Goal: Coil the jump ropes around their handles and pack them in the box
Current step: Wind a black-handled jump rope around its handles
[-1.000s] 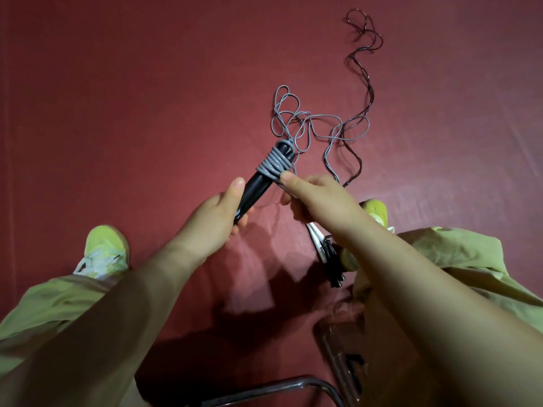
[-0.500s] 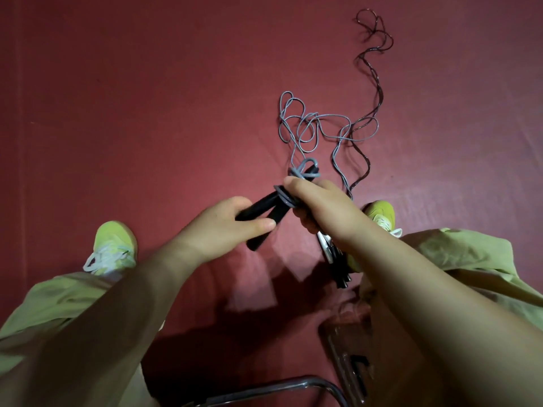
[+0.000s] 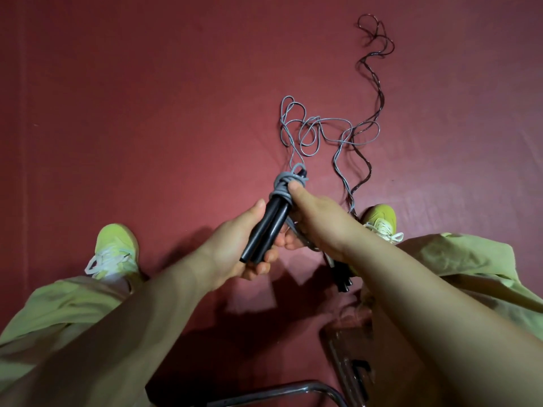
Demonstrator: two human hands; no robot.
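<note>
L hand [image 3: 235, 245] grips 2 black handles [image 3: 266, 227] side by side, fingers curled under their lower ends, thumb up along the left one. R hand [image 3: 317, 218] sits at the upper end of the pair, thumb pressing on the grey rope [image 3: 311, 133] where it's coiled round the handle tops; the other R fingers are curled behind, pinching the cord. The coil is a few tight grey turns w/ a small loop sticking up past the handle tips. Handles tilt up-right, held above the floor between the knees.

From the coil, the grey rope's free length runs up and away onto the red floor [image 3: 132, 113], lying in loose tangled loops just beyond the hands. A 2nd rope, dark reddish-black [image 3: 374, 80], crosses the grey loops on the right and snakes off to the top right, ending in a small tangle. Its handles [image 3: 340, 277] lie on the floor under the R forearm, dark w/ a pale part, prob. 2 but mostly hidden.

So: 2 ropes, 2 handles in hand.

2 yellow-green shoes: left [image 3: 116, 251], right [image 3: 379, 220], green trousers [image 3: 470, 265]. Chrome tube [image 3: 279, 390] at bottom edge; a clear-looking container [image 3: 343, 356] beside it, partly hidden by the R arm.
</note>
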